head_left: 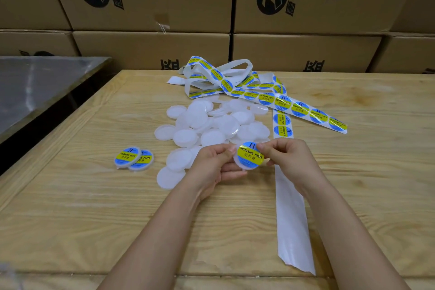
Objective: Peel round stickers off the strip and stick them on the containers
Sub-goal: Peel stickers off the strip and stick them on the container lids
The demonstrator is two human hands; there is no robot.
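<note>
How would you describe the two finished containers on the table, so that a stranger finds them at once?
On the wooden table, find the pile of plain white containers near the middle. Left of the pile, apart from it, lie two overlapping containers. Only these two on the table already carry a blue and yellow sticker.

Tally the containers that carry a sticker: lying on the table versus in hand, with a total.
Labelled containers lying on the table: 2
Held container, sticker on, between left hand and right hand: 1
Total: 3
</note>
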